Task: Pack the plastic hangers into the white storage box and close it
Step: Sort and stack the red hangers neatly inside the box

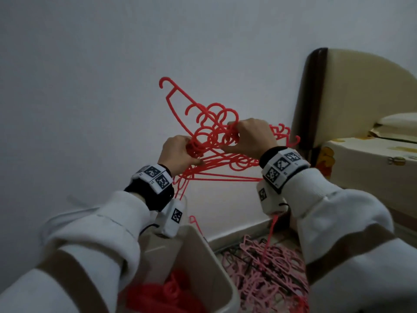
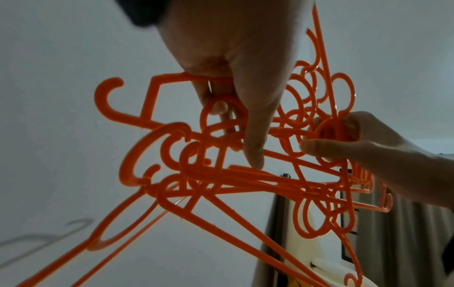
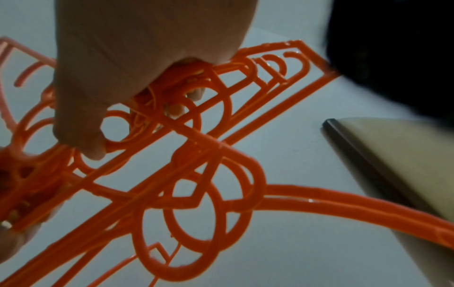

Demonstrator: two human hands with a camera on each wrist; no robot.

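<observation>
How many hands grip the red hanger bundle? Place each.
2. The left hand grips the red hanger bundle at its left side; the right hand pinches its hooks on the right.

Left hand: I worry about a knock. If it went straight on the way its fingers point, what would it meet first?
Probably the wall. The left hand, gripping the hangers, points up and away; nothing else shows ahead, though depth is unclear.

Hands: left hand (image 1: 180,152) and right hand (image 1: 249,137) gripped tangled red hangers (image 1: 214,134) mid-air.
Below: white storage box (image 1: 203,256) held more red hangers.
</observation>
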